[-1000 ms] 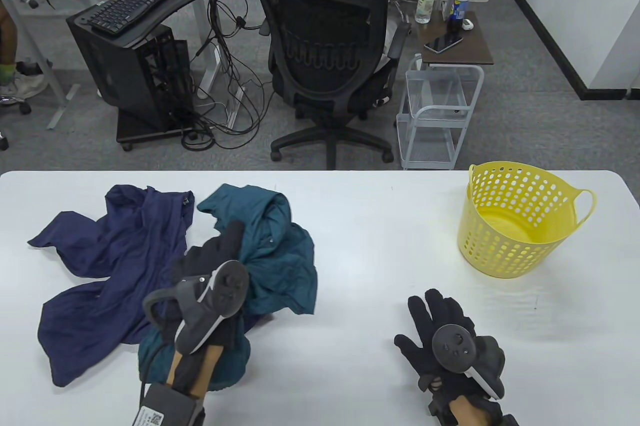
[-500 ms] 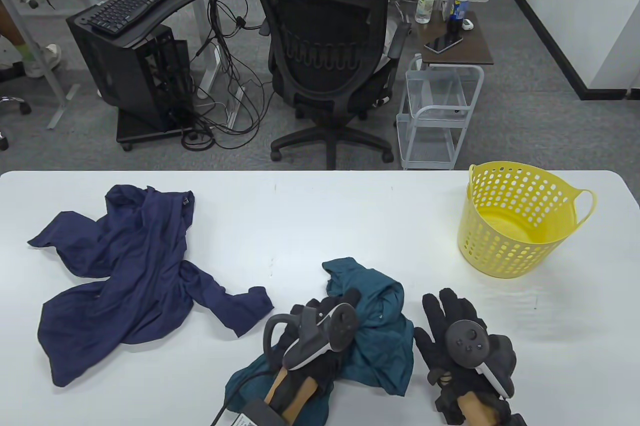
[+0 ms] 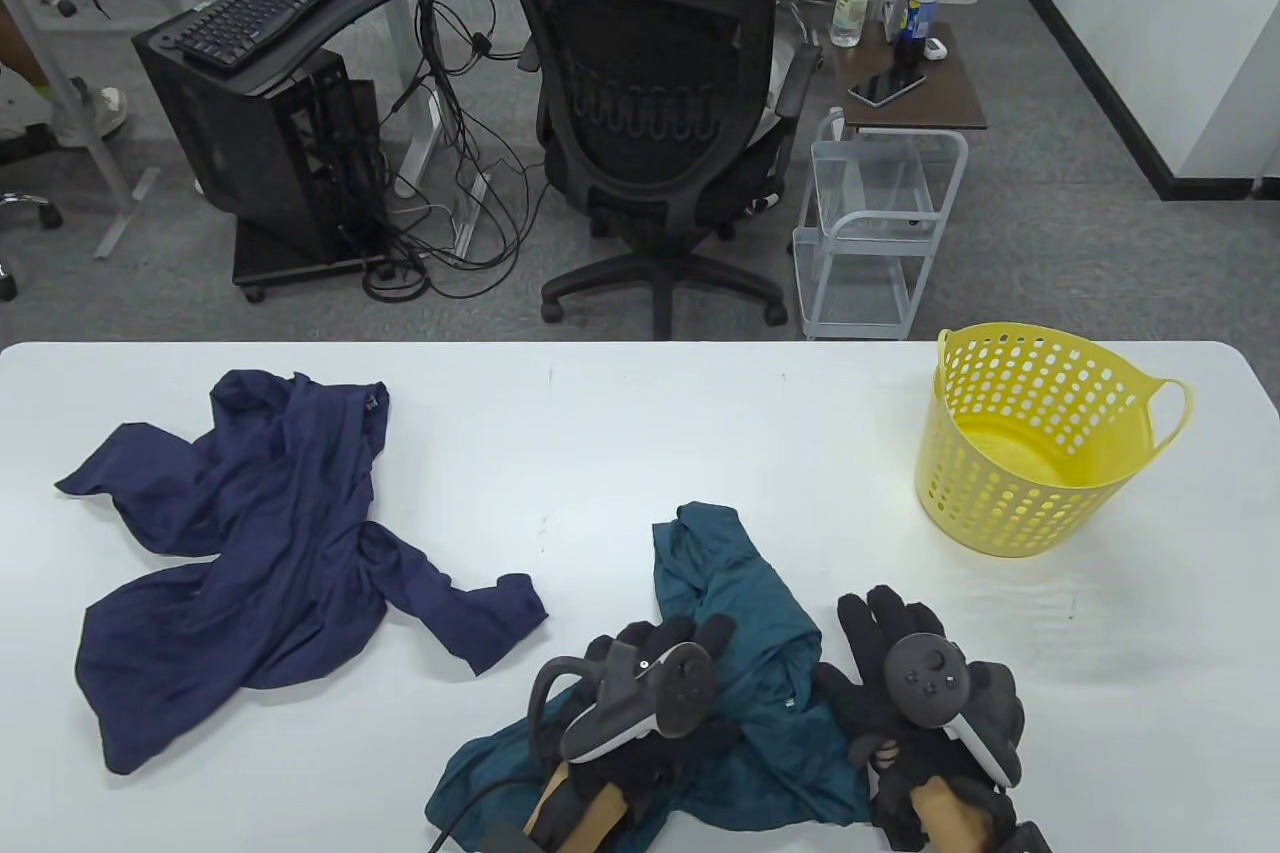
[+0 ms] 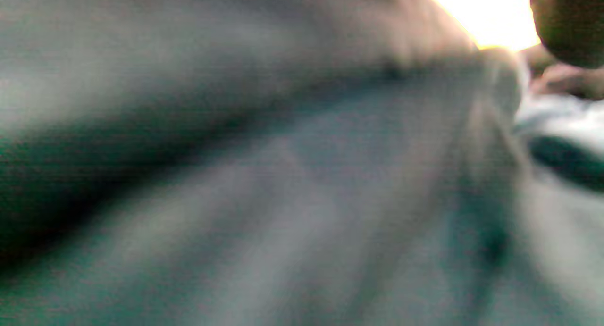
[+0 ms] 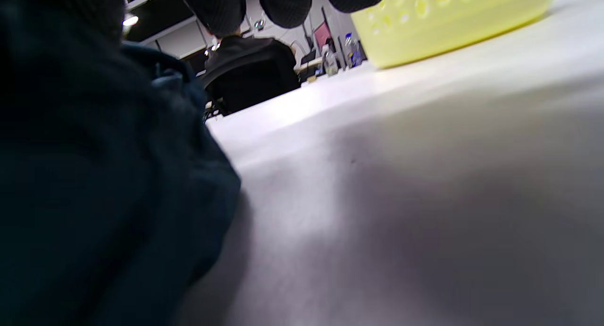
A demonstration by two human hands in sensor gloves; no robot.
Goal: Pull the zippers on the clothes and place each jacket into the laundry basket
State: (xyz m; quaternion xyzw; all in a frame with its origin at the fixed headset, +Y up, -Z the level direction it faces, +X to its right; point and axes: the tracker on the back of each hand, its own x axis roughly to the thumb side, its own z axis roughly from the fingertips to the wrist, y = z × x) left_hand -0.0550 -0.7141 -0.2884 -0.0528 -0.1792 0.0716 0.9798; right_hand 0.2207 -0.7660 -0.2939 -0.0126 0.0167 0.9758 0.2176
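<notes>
A teal jacket (image 3: 745,593) lies crumpled at the table's front centre. My left hand (image 3: 675,641) sits on top of it, fingers curled into the fabric. The left wrist view shows only blurred teal cloth (image 4: 283,175) close to the lens. My right hand (image 3: 880,623) lies flat at the jacket's right edge with its fingers straight, touching the fabric on its thumb side. In the right wrist view the fingertips (image 5: 283,0) hang over bare table beside the jacket (image 5: 94,198). A navy jacket (image 3: 250,543) is spread out at the left. The yellow laundry basket (image 3: 1040,453) stands at the right with nothing visible inside.
The white table (image 3: 620,453) runs the full width of the view. Behind it are an office chair (image 3: 650,123), a wire trolley (image 3: 870,233) and a computer stand (image 3: 270,123). The basket (image 5: 448,29) shows at the top of the right wrist view.
My left hand has dragged the teal jacket off the navy one, from the left to the front centre, and it now lies more spread out. The right hand shifted slightly to meet its edge.
</notes>
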